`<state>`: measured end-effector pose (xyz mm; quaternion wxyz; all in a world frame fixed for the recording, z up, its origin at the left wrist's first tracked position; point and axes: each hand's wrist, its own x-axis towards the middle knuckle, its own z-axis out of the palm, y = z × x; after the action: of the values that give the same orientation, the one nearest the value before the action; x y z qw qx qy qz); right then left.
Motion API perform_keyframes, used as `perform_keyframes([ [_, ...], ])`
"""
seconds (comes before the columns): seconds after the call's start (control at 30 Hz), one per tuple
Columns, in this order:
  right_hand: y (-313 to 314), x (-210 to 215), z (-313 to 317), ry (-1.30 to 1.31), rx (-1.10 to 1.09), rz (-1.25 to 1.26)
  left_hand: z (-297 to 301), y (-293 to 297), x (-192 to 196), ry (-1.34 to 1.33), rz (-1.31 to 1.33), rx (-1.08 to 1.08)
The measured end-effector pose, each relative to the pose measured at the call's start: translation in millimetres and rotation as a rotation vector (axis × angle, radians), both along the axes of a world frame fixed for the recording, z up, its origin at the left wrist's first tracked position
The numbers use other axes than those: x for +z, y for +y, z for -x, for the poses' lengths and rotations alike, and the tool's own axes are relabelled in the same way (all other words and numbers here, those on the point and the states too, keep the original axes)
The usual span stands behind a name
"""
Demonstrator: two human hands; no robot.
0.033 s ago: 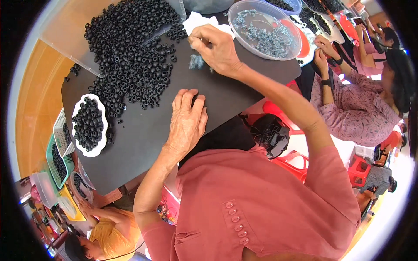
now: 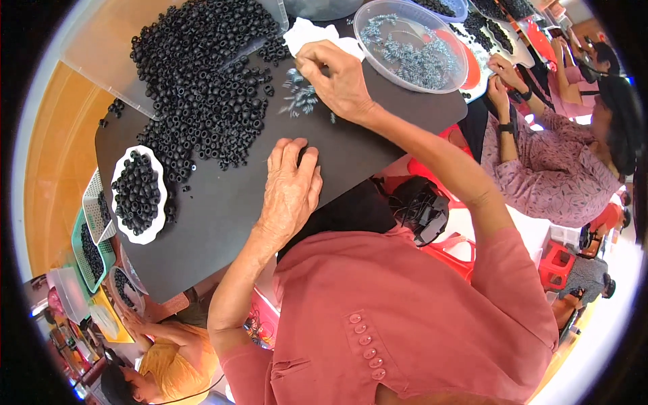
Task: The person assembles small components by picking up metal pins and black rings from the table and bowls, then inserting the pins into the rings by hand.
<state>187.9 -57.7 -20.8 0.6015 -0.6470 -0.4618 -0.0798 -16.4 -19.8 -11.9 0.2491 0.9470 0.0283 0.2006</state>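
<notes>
My right hand (image 2: 337,81) is closed in a pinch above the dark tabletop (image 2: 229,209), thumb against index finger. What it pinches is too small or hidden to make out. Just below its fingers, small blue-grey pieces (image 2: 300,98) show in a loose, slightly blurred scatter. On the tabletop nearer to me rests my left hand (image 2: 291,182), back up, its fingers curled under. Its fingertips are hidden, so anything beneath them does not show. To the left of both hands spreads a large heap of small black hollow parts (image 2: 202,101).
A clear round tub (image 2: 442,86) of blue-grey pieces stands beyond my right arm, next to a crumpled white cloth (image 2: 307,32). A scalloped white dish (image 2: 160,209) holds black parts at left. A clear bin (image 2: 101,67) lies behind the heap. Other people sit at both sides.
The blue-grey pieces under my right hand have gone from a tight blurred clump to a wider scatter. My right hand has shifted very slightly; my left stays put.
</notes>
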Motion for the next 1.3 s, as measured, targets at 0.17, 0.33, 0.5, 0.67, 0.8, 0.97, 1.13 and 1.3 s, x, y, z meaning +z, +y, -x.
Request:
perform_keyframes([
  [0.17,-8,-4,5,0.169,-0.038,-0.010,2,-2,-1,0.013,-0.019,0.019],
  [0.33,-9,-5,5,0.216,0.000,-0.051,0,0,-2,0.003,-0.045,-0.003],
  [0.5,-44,-7,5,0.074,0.122,0.118,17,-16,19,-0.096,0.236,-0.183],
  [0.67,-35,-13,-1,0.147,0.093,0.183,35,-73,-57,0.418,0.617,-0.567],
  [0.8,-43,-19,-6,0.092,0.100,0.294,44,-67,-76,0.384,0.855,-0.327],
  [0.97,-37,-8,-2,0.267,0.141,0.334,63,-65,-85,0.215,0.813,-0.056],
  [1.13,-33,-11,-1,0.216,0.142,0.317,66,-70,-118,0.362,0.724,-0.124],
  [1.3,-33,-21,-2,0.168,0.096,0.321,69,-63,-130,0.470,0.897,-0.063],
])
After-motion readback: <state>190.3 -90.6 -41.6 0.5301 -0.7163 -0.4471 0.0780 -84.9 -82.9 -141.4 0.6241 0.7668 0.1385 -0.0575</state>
